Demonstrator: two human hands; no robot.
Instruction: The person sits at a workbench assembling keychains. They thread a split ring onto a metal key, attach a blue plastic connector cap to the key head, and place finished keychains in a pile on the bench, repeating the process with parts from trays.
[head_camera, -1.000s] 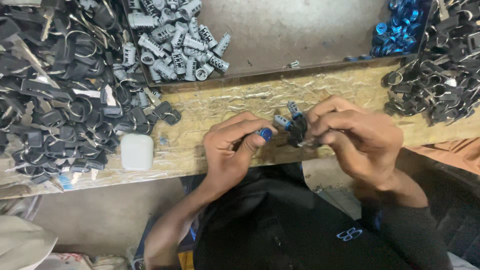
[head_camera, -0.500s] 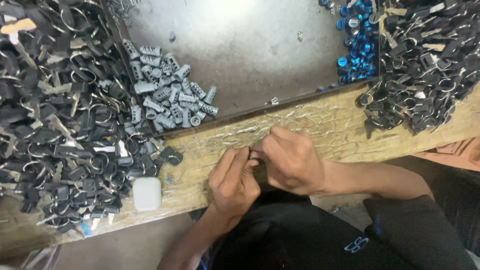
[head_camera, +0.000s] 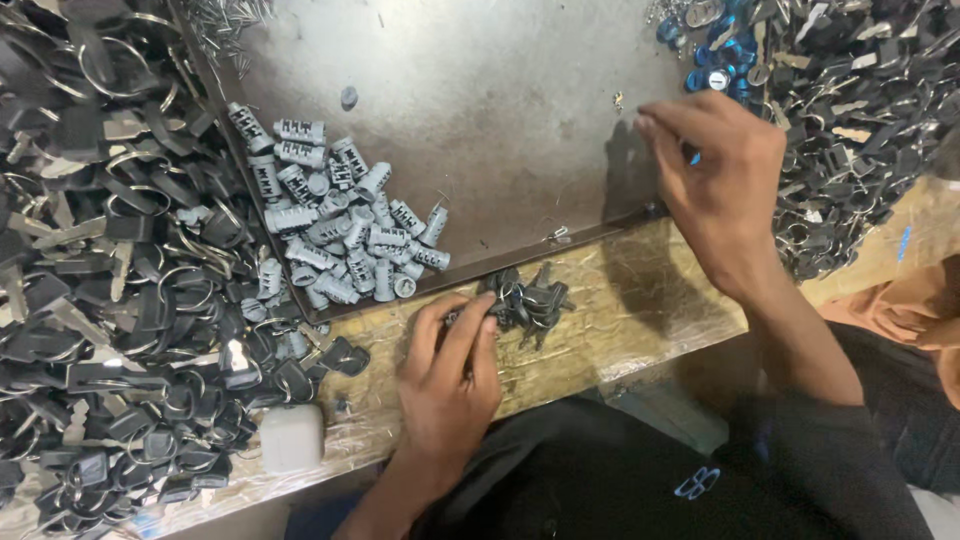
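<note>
My left hand (head_camera: 448, 375) rests on the wooden bench edge (head_camera: 620, 300), its fingertips holding down the left side of a small bunch of black keys (head_camera: 530, 298). My right hand (head_camera: 718, 175) is stretched out over the far right corner of the metal tray (head_camera: 500, 110), fingers pointing at a heap of blue caps (head_camera: 715, 75). A speck of blue shows under its fingers; I cannot tell whether it holds anything. A pile of grey lock cylinders (head_camera: 330, 225) lies in the tray's left part, apart from both hands.
Big heaps of black keys on rings cover the left side (head_camera: 100, 260) and the right side (head_camera: 860, 110). A small white box (head_camera: 292, 437) sits at the bench's near edge. Thin metal pins (head_camera: 225, 15) lie at the tray's top left.
My right hand left the bunch of keys and reached up and right to the blue caps. My left hand stayed on the keys at the bench edge.
</note>
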